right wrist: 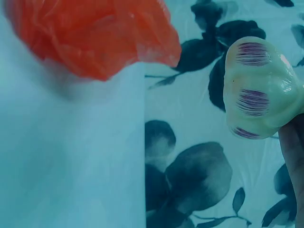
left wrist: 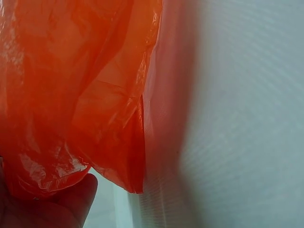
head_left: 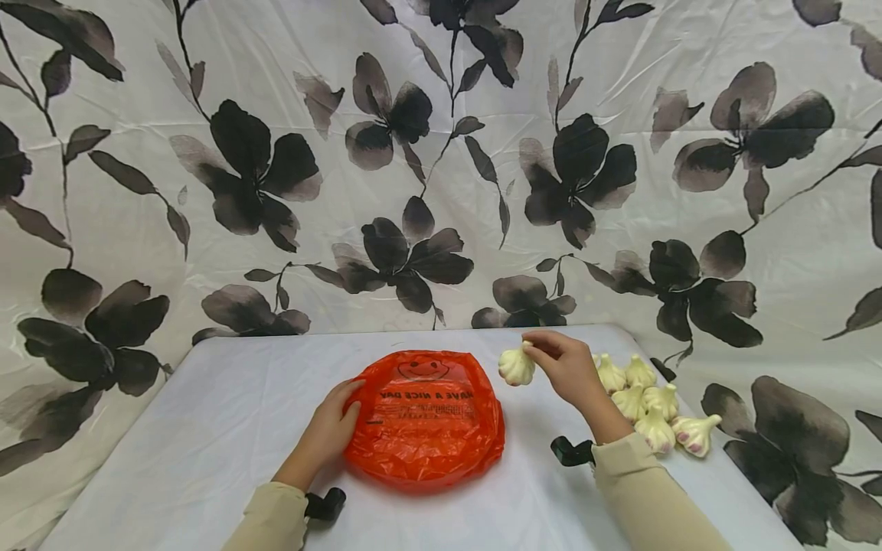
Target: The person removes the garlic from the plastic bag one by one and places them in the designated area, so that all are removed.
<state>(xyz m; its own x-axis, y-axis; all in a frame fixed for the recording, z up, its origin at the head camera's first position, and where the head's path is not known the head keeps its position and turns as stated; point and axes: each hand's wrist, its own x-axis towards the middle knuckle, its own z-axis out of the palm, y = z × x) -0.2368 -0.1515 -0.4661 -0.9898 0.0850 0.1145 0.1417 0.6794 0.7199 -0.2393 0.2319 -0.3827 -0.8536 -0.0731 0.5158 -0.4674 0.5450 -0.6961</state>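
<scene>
A red plastic bag, printed with a smiling face and lettering, sits puffed up and rounded on the table. At its left edge my left hand grips the plastic; in the left wrist view a fingertip shows beside the bag's crumpled lower edge. Just right of the bag, my right hand pinches a garlic bulb by its stem, raised above the table. Purple streaks mark the base of this garlic bulb in the right wrist view. The bag's inside is hidden.
Several more garlic bulbs lie in a cluster near the table's right edge, by the right forearm. A white cloth covers the table. Behind it hangs a white curtain with dark flowers.
</scene>
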